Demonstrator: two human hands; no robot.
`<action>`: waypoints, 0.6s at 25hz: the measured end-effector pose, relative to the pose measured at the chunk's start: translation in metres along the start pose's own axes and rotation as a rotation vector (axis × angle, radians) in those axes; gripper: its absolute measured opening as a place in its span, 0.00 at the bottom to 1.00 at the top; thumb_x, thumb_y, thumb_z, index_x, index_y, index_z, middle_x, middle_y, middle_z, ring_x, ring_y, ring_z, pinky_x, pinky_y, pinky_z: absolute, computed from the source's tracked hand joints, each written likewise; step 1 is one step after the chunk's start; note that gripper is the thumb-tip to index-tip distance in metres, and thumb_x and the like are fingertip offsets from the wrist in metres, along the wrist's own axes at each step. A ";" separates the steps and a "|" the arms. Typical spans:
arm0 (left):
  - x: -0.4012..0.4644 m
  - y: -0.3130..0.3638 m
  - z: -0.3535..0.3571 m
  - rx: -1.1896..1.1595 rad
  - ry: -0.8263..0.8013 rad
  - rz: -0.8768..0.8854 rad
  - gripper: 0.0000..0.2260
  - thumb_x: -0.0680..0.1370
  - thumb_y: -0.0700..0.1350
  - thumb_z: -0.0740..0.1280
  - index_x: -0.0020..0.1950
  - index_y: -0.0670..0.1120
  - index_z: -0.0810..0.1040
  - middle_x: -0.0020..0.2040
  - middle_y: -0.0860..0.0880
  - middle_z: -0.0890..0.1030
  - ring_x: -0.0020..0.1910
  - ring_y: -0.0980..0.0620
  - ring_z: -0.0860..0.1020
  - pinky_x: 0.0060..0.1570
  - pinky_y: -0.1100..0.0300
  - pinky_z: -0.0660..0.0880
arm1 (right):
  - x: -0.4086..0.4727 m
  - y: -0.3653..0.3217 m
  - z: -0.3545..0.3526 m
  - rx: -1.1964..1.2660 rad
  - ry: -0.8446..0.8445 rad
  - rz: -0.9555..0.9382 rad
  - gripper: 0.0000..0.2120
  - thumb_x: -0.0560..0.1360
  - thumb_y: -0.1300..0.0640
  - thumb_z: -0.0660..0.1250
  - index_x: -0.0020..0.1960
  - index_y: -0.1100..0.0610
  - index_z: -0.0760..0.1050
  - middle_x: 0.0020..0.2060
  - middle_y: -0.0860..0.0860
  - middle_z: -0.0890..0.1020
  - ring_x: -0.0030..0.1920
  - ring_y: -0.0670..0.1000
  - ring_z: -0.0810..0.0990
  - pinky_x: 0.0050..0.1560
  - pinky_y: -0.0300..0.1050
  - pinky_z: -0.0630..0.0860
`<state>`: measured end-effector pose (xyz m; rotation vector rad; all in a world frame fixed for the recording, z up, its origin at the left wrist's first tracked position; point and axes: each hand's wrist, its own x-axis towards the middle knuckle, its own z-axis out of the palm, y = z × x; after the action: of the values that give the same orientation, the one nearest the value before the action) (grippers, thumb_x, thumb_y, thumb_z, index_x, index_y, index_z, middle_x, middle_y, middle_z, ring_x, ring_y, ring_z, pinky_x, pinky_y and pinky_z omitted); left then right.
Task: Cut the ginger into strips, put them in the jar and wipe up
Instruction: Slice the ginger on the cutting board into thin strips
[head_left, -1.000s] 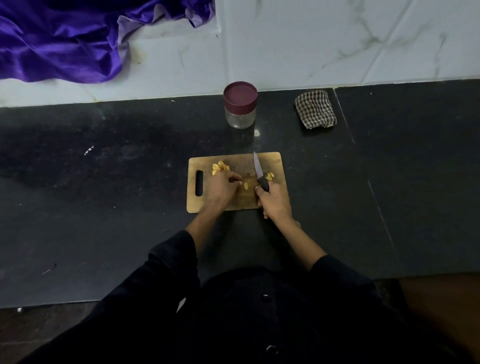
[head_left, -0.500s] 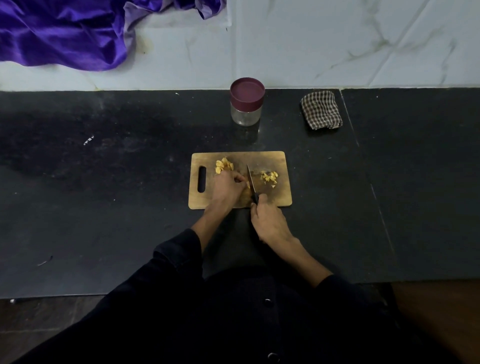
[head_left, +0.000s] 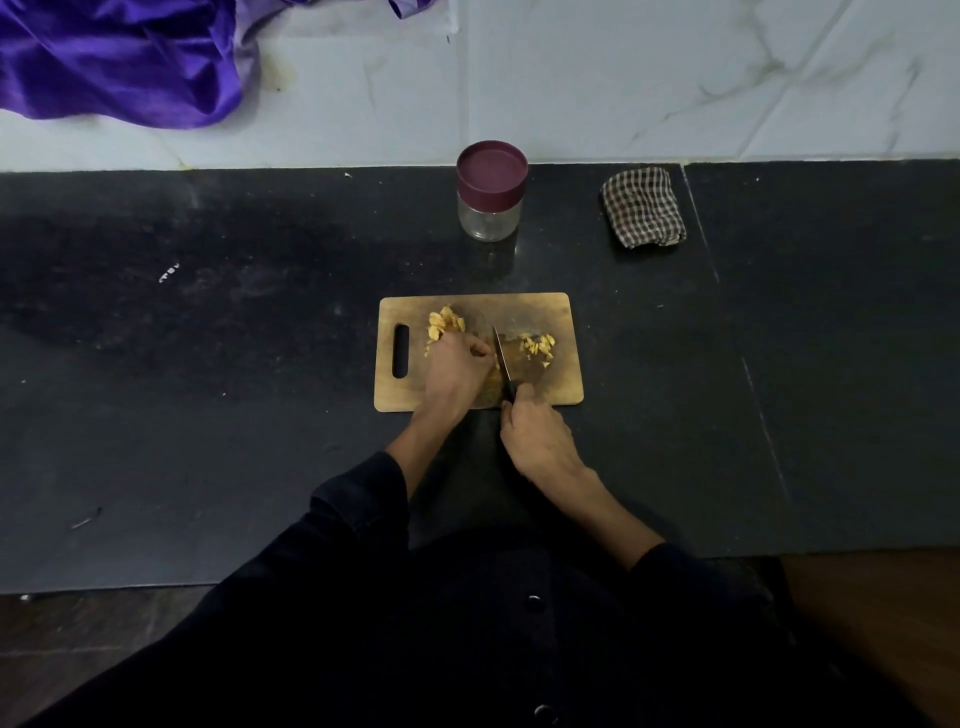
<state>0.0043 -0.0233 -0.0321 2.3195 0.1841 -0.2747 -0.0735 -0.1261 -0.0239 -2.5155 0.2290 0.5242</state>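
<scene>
Rectangular wooden cutting board (head_left: 563, 387) with a slot handle at its left end, flat on the dark stone tabletop (head_left: 208, 415), roughly centre. Two little heaps of yellow ginger on it: a pile of ginger slices (head_left: 445, 321) at the far left, touching the left hand's knuckles, and a scatter of cut ginger strips (head_left: 538, 345) on the right half, just beside the blade. Left hand (head_left: 456, 369) down on the board with fingers curled, fingertips right up against the blade; probably pinning a ginger piece, but can't tell for sure since the hand hides whatever's under it. Right hand (head_left: 535, 436) wrapped around the dark handle of a small black-handled knife (head_left: 502, 361), near edge of the board, blade pointing away and sitting between the two heaps. Dark sleeves pushed up on both forearms.

Farther back, well apart from the board: small clear glass jar with a maroon lid (head_left: 490, 190), lid on, looks empty, standing upright near the white marble wall (head_left: 675, 78). Folded brown-and-white checked cloth (head_left: 644, 207) to its right, also on the tabletop. Shiny purple satin fabric (head_left: 119, 57) bunched up at the far left against the wall.
</scene>
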 end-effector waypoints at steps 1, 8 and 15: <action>0.000 0.000 0.000 0.002 -0.006 0.001 0.04 0.76 0.40 0.68 0.47 0.44 0.83 0.44 0.52 0.82 0.37 0.63 0.74 0.30 0.76 0.67 | 0.001 -0.001 0.000 -0.003 -0.007 0.008 0.10 0.84 0.55 0.55 0.59 0.60 0.67 0.52 0.60 0.80 0.52 0.61 0.80 0.49 0.56 0.75; 0.001 0.002 0.002 0.013 0.000 -0.021 0.05 0.75 0.38 0.68 0.43 0.44 0.83 0.40 0.52 0.82 0.32 0.63 0.74 0.31 0.74 0.71 | 0.003 -0.009 -0.002 -0.057 -0.100 0.083 0.12 0.82 0.61 0.56 0.64 0.62 0.65 0.59 0.62 0.78 0.59 0.63 0.78 0.48 0.53 0.70; 0.003 0.006 -0.001 0.008 -0.055 -0.087 0.06 0.76 0.39 0.67 0.43 0.46 0.82 0.41 0.54 0.81 0.36 0.63 0.75 0.30 0.73 0.66 | -0.011 0.008 -0.004 -0.027 -0.043 0.071 0.12 0.83 0.58 0.54 0.64 0.62 0.66 0.55 0.62 0.81 0.56 0.64 0.80 0.50 0.55 0.72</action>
<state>0.0084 -0.0268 -0.0280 2.3120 0.2573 -0.3830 -0.0842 -0.1351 -0.0201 -2.5264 0.2976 0.6127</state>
